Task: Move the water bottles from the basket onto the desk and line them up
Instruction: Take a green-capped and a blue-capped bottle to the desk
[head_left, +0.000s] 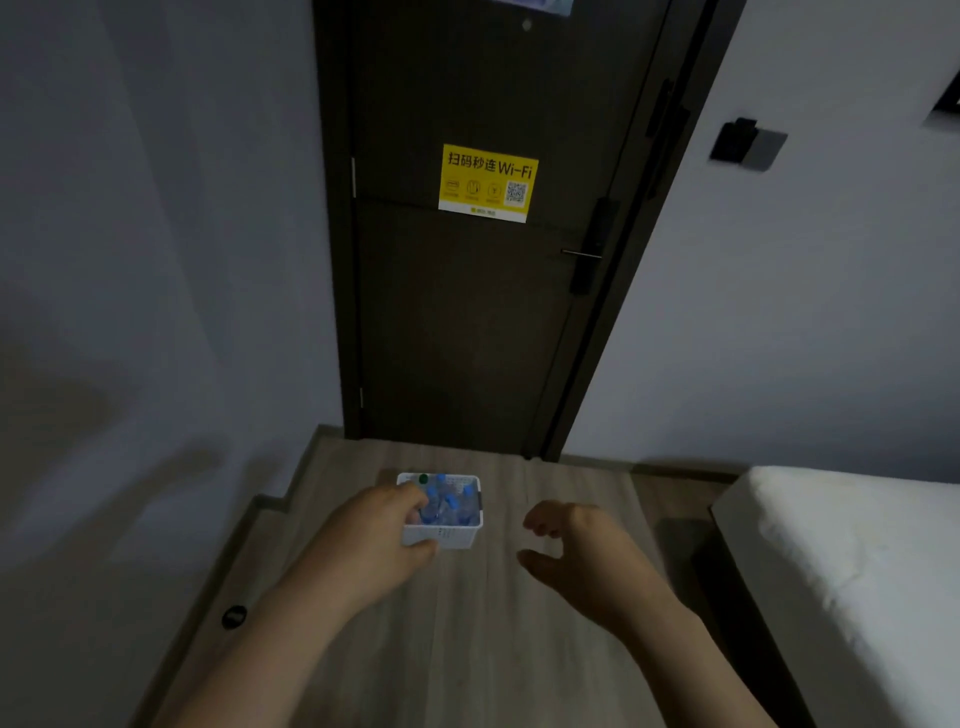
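Barely begun: the water bottles (451, 506) all stand in the white basket (457, 536), its left rim pinched between the left hand (379, 530)'s curled fingers and thumb, with the right hand (571, 540)'s loosely curled, empty fingers just to its right, and none set out yet.

below you: floor (467, 649), pale wood-grain planks, seams running away from you. white basket (449, 538) sits directly on it, toward far end, roughly mid-width. in basket: clear water bottles (451, 502) standing upright, packed close, mostly blue caps, one green cap at far-left corner. small black round thing (234, 617) at floor's left edge, by wall; you cannot tell what it is. bed (857, 571) with white cover stands on floor at your right, well apart from basket.
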